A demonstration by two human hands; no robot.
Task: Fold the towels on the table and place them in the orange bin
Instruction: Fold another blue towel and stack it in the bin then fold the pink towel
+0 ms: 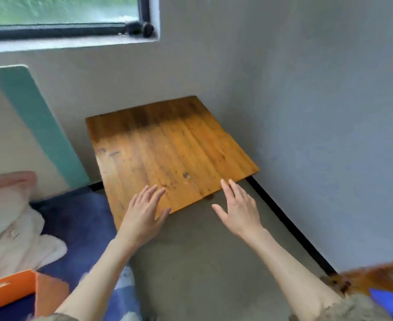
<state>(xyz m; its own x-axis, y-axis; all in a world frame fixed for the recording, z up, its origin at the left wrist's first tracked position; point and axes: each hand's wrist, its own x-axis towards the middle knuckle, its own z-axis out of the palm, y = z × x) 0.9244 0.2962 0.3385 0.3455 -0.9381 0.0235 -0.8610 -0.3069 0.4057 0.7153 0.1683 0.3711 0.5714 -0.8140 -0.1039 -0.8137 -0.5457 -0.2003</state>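
Observation:
A bare wooden table [167,144] stands in the room's corner against the grey walls. My left hand [144,212] reaches over its near edge with straight, spread fingers and holds nothing. My right hand [239,207] hovers just past the table's near right corner, fingers straight, also holding nothing. A heap of white and pale pink towels [17,237] lies at the left on a blue surface. The orange bin [12,290] sits at the bottom left, only partly in view.
A window [59,17] is high in the back wall. A white and teal board [24,126] leans against the wall at the left. Grey floor [202,262] lies below my arms. Wooden furniture [376,279] and something blue [392,302] show at the bottom right.

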